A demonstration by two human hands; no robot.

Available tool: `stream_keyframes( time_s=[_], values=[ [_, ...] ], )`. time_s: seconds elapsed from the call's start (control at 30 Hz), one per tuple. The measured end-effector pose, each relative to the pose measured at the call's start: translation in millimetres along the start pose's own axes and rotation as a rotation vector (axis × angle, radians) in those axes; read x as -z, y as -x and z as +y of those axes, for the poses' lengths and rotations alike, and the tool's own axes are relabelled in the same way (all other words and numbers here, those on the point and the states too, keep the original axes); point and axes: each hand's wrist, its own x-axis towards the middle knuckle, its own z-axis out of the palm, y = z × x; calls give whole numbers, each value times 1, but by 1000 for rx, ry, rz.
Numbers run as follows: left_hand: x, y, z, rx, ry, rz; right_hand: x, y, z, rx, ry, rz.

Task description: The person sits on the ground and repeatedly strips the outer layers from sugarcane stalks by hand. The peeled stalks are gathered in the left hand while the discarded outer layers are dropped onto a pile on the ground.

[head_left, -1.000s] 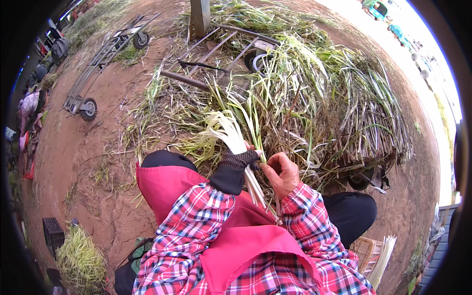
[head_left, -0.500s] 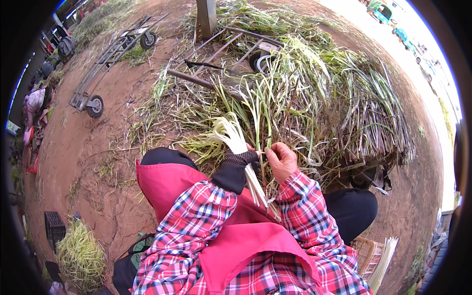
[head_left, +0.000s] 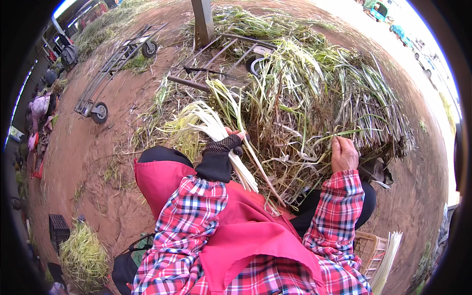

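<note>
My left hand [head_left: 228,143], in a black mesh fingerless glove, is closed round a bunch of pale stalks [head_left: 244,176] above my pink apron [head_left: 246,236]. Their whitish-yellow tops fan out beyond the glove, toward the far left. A single longer stalk [head_left: 263,172] with a brownish lower end and green leaves is in the same hand, slanting down to the right. Bare and pinched, my right hand [head_left: 345,155] holds a thin green leaf [head_left: 354,132] out to the right. Just beyond both hands lies a large heap of leafy stalks [head_left: 378,98].
The heap covers part of a metal cart frame [head_left: 189,83] beside a post [head_left: 202,22]. Another handcart [head_left: 110,64] lies far left. Near left are a black crate [head_left: 58,231] and a leaf pile [head_left: 83,255]; near right, a tan crate [head_left: 366,248] beside pale stalks [head_left: 387,265].
My right hand has swung away to the right from beside my left hand, carrying a green leaf. My left hand has shifted slightly left and farther away with the pale bunch.
</note>
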Motion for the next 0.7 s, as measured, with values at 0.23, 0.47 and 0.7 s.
stream_keyframes(
  time_s=[0.23, 0.47, 0.7],
  values=[
    [-8, 26, -33, -27, -442, -224, -81, 45, -83, -288, -1306, -746],
    [10, 17, -41, -39, -452, -74, -26, 17, -45, -648, -1708, -264],
    [38, -1, -30, -49, -589, 150, 38, 1, 44, -505, -1619, 396]
  ],
)
